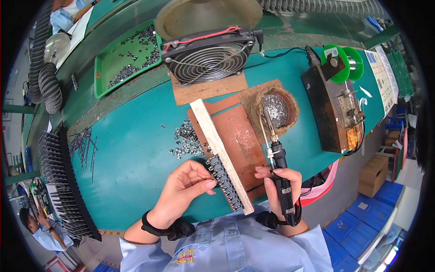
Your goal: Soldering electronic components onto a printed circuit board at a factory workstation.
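My right hand (283,181) is wrapped round a black soldering iron (282,163) with a thin metal solder feed tube along its side. The iron's tip lies over a round pot (277,109) of silvery scraps. My left hand (186,186) is closed in a pinch at the edge of a row of small black parts (224,181); what lies between its fingertips is too small to make out. That row runs along the near left side of a pale wooden bar (215,140). The bar rests slantwise on a reddish-brown board (235,131).
Loose small metal parts (186,140) lie left of the bar. Beyond stand a fan (208,61) and a green tray (102,75) of parts. At right is a solder feeder (333,109) with green reels (337,63). A black pin rack (68,181) stands left.
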